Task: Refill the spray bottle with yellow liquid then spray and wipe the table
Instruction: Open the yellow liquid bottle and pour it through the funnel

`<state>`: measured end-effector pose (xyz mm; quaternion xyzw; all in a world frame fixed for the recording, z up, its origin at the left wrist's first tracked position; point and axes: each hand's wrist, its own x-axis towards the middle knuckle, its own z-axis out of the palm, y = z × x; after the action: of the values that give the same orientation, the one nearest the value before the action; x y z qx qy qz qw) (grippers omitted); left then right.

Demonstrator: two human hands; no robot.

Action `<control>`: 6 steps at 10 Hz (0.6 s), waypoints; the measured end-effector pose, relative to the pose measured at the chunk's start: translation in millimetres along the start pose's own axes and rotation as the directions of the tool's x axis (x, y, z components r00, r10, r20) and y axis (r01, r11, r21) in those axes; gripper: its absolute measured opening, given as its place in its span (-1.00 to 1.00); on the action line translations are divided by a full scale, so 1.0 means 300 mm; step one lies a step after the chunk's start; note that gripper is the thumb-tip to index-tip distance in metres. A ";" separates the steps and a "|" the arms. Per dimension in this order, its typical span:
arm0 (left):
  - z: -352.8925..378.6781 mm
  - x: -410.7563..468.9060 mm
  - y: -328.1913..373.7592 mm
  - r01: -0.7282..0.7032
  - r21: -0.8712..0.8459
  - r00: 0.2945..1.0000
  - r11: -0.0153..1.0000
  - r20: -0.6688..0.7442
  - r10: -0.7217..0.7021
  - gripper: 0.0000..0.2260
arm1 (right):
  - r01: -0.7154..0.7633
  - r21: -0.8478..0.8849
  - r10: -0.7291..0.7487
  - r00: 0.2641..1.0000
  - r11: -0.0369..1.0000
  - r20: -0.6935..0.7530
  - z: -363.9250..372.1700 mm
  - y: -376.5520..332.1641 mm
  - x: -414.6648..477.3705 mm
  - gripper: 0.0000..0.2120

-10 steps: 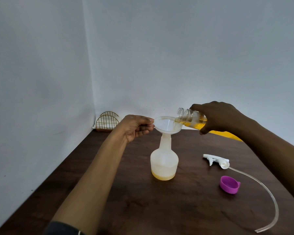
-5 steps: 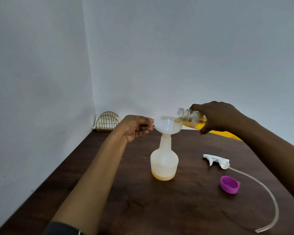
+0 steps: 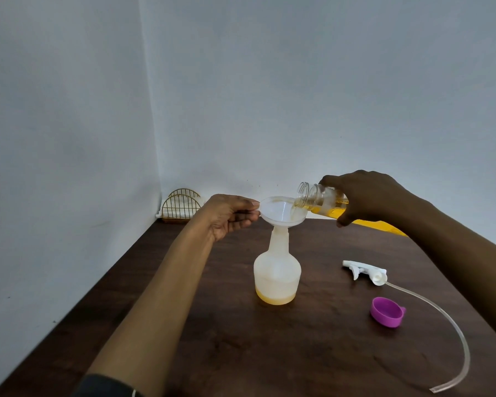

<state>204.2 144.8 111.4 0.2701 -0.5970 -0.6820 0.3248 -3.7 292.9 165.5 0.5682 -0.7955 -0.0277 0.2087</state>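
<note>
My left hand (image 3: 229, 214) pinches the funnel (image 3: 282, 210); my right hand (image 3: 367, 196) grips the tilted jar (image 3: 320, 200). Bottle (image 3: 277, 277) at frame center barely filled; spraying and wiping remain.

I lose base of clear bottle (image 3: 320, 200) under right hand (image 3: 370, 196) | yellow cloth (image 3: 381, 226) mostly behind that forearm | funnel (image 3: 278, 212) spout hidden in spray bottle (image 3: 277, 273) neck | whether anything is pouring, can't tell | sleeve (image 3: 103, 386) cut at bottom edge
</note>
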 end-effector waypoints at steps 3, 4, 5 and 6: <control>0.003 -0.002 -0.001 -0.003 0.000 1.000 1.000 0.001 0.003 -0.93 | 0.003 -0.003 -0.003 1.000 1.000 -0.008 0.003 0.001 0.002 -0.23; 0.000 -0.002 -0.001 -0.005 -0.002 1.000 1.000 0.002 0.005 -0.94 | 0.005 -0.004 -0.006 1.000 1.000 -0.011 0.003 -0.001 0.002 -0.22; -0.002 -0.001 -0.001 -0.008 0.005 1.000 1.000 0.003 0.008 -0.94 | 0.006 0.001 -0.006 1.000 1.000 -0.012 0.002 -0.002 0.000 -0.23; -0.002 -0.001 -0.001 -0.008 0.006 1.000 1.000 0.003 0.008 -0.93 | 0.006 0.001 -0.006 1.000 1.000 -0.012 0.000 -0.002 -0.003 -0.23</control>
<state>204.7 144.6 111.0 0.2677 -0.6005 -0.6795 0.3256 -2.8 293.4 165.1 0.5708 -0.7925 -0.0245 0.2132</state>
